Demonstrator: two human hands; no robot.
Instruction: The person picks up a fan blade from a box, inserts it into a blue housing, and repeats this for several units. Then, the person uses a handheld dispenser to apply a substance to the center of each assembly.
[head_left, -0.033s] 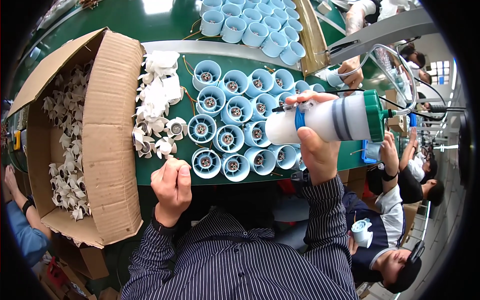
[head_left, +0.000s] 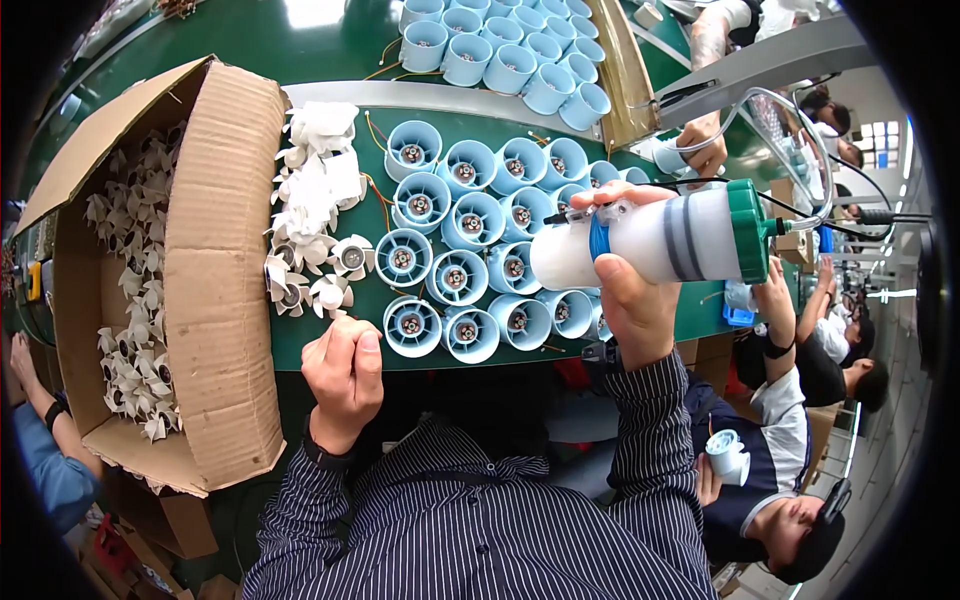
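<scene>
A: In the head view, how does the right hand (head_left: 640, 305) hold the white cylinder (head_left: 665, 240)?

B: Its thumb presses from below and the fingers close over the top, around the blue band (head_left: 600, 238). That grip near the rounded end probably steadies the long body, which lies sideways above the right part of the cup rows.

A: And the green cap (head_left: 748, 232)?

B: It points right, perhaps so the clear tube (head_left: 829, 160) can run off without crossing the cups.

A: The left hand (head_left: 343, 372)?

B: Curled into a fist at the table (head_left: 290, 350) edge, just beside the loose white bladed wheels (head_left: 320, 200). Whether anything is pinched inside cannot be told.

A: Why do the pale-blue cups (head_left: 472, 243) stand mouth up?

B: Seemingly to leave their insides reachable: the nearer ones show spokes around a metallic centre.

A: The cardboard box (head_left: 225, 280)?

B: Open, with a heap of similar white wheels (head_left: 135, 300) inside.
</scene>
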